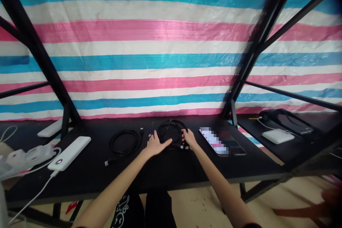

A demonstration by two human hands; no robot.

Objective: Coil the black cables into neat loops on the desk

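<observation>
A coiled black cable (171, 123) lies on the black tabletop in front of me, with pale connectors at its lower right. My right hand (189, 139) has its fingers curled round the right side of this coil. At the coil's left edge rests my left hand (156, 145), thumb stretched out and fingers apart; it seems to touch the cable but does not grip it. A second coiled black cable (125, 142) sits to the left, apart from both hands, its two plug ends showing.
Right of my hands lie a lit phone (213, 140) and a dark phone (235, 146). On the left are a white power bank (70, 153) with a cord and a white power strip (29, 156). Black frame bars (251, 60) slant up at both sides before a striped sheet (149, 57).
</observation>
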